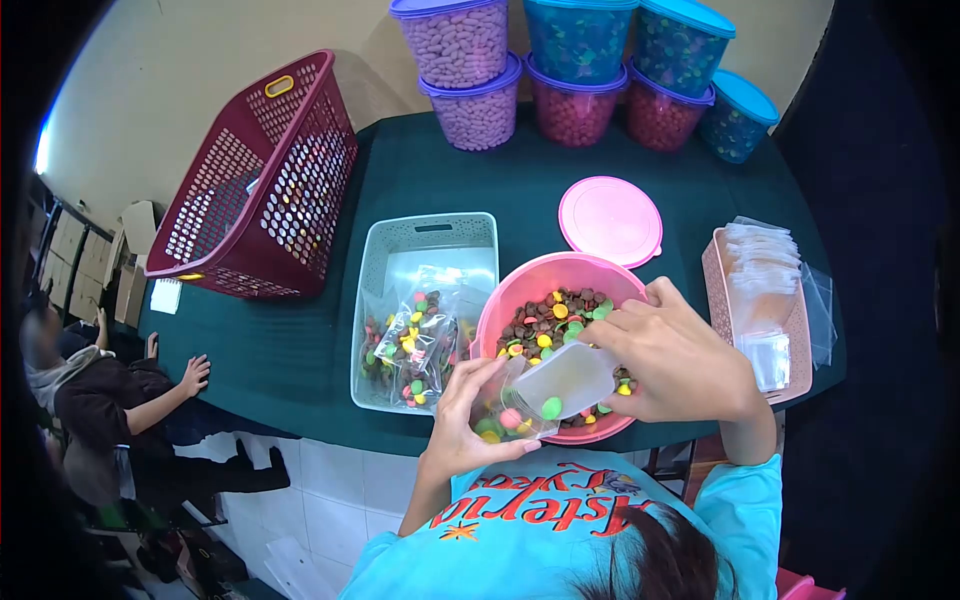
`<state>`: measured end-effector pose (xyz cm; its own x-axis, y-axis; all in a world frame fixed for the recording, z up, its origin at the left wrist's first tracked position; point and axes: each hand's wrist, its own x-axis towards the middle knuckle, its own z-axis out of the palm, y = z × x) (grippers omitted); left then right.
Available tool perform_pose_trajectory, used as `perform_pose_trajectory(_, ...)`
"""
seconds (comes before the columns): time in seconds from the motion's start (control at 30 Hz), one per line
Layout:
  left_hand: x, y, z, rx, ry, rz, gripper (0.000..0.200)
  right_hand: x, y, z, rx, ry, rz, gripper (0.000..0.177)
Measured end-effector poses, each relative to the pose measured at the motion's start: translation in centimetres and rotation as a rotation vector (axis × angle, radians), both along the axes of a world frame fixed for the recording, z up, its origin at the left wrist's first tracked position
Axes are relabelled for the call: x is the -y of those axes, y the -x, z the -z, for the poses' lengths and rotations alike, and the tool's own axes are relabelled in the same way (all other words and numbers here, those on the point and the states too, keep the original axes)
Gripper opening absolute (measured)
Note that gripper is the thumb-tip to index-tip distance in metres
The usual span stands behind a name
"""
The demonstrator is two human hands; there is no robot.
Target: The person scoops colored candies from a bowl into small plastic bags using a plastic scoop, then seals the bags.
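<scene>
Here the right hand (680, 355) holds a translucent scoop (570, 378) at the mouth of a clear bag (512, 418), pinched in the left hand (466, 412), over the near side of the pink bowl (570, 272); filled packets (410, 345) lie left, lidded tubs (470, 100) stand far.

I'm seeing the person wearing a bright turquoise T-shirt (540, 541), with a loose sleeve (748, 505) of the same plain cloth showing at the right arm. Large red lettering (562, 510) is curving across it, too creased for easy reading. A small orange starburst (460, 532) is decorating one end. Dark hair (680, 555) is falling over the fabric. The fingers (467, 383) are showing bare.
</scene>
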<state>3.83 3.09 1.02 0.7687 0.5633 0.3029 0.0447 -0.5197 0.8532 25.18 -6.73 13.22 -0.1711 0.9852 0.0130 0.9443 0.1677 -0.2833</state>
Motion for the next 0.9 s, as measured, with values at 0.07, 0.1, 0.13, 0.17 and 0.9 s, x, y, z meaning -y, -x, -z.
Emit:
perform_pose_trajectory(0.07, -0.1, 0.2, 0.4, 0.042, 0.084, 0.01, 0.088, 0.3, -0.6, -0.2, -0.022, 0.04, -0.016, 0.043)
perform_pose_trajectory(0.1, -0.1, 0.4, 0.7, 0.085, 0.167, 0.021, 0.088, 0.6, -1.1, -0.3, -0.036, -0.036, 0.046, 0.044)
perform_pose_trajectory(0.13, -0.3, 0.7, 1.0, 0.086, 0.167, 0.019, 0.088, 0.9, -1.4, -0.3, -0.049, -0.112, 0.108, 0.046)
perform_pose_trajectory(0.17, -0.5, 1.0, 1.3, 0.146, 0.219, 0.029, 0.087, 1.0, -1.8, -0.3, -0.01, -0.108, 0.189, 0.048)
perform_pose_trajectory(0.9, 3.1, 0.3, 1.2, 0.564, 1.205, 0.209, 0.098, 3.7, 3.4, 6.5, -0.943, -0.203, 0.148, 0.026)
